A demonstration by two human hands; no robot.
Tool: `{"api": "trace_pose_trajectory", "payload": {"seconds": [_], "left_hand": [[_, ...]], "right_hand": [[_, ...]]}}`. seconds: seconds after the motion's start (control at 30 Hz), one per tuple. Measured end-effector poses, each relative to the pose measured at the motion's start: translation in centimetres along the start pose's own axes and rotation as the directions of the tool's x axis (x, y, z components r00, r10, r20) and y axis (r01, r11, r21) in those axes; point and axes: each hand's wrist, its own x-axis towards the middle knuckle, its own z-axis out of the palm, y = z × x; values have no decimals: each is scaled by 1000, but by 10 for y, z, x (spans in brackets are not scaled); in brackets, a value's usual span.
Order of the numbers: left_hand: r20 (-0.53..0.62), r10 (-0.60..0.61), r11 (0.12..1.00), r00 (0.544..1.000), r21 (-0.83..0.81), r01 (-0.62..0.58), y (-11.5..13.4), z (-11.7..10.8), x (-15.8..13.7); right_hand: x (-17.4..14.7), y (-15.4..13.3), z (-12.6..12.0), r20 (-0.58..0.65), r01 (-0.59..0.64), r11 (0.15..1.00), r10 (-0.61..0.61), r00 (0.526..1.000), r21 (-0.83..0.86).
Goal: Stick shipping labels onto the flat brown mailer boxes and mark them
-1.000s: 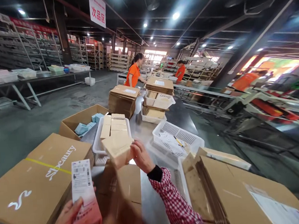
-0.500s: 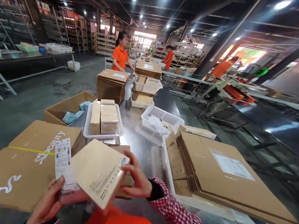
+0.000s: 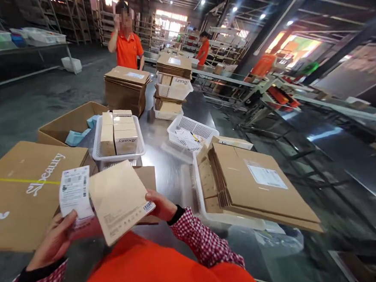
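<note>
My left hand (image 3: 55, 238) is closed on a printed shipping label (image 3: 75, 189), its thumb pressed over the lower part. In my right hand (image 3: 162, 206) is a flat cream box (image 3: 119, 199), gripped at its right edge beside a small barcode sticker. The printed face of the box is turned toward me, and its left edge lies against the label. Beneath the box, part of a brown carton (image 3: 148, 178) shows on the metal table (image 3: 164, 170). The fingers of my right hand behind the box are hidden.
A white basket (image 3: 95, 151) holds several cream boxes. Folded cartons (image 3: 254, 170) lie over another basket at right; a basket (image 3: 174, 133) with papers and a yellow pen sits behind. Large printed cardboard (image 3: 15, 213) is at left. A co-worker (image 3: 126, 50) stands across the table.
My right hand has gone from spread fingers at the box's edge to a closed grip on it. The box has tipped flatter toward me. The co-worker has turned and raised a hand.
</note>
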Motion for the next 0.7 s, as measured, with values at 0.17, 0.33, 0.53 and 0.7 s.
{"api": "trace_pose_trajectory", "payload": {"seconds": [0.17, 0.33, 0.53, 0.7], "left_hand": [[69, -83, 996, 994, 52, 79, -3, -5, -24], [56, -41, 997, 998, 72, 37, -13, 6, -42], [-27, -110, 992, 994, 55, 111, -11, 17, -43], [-39, -117, 993, 992, 26, 118, -23, 6, -35]], "right_hand": [[12, 3, 3, -102, 172, 984, -167, 981, 36], [21, 4, -3, -120, 187, 980, -178, 977, 66], [27, 2, -1, -110, 184, 980, -175, 978, 77], [41, 8, -11, -131, 201, 975, -213, 968, -100]]}}
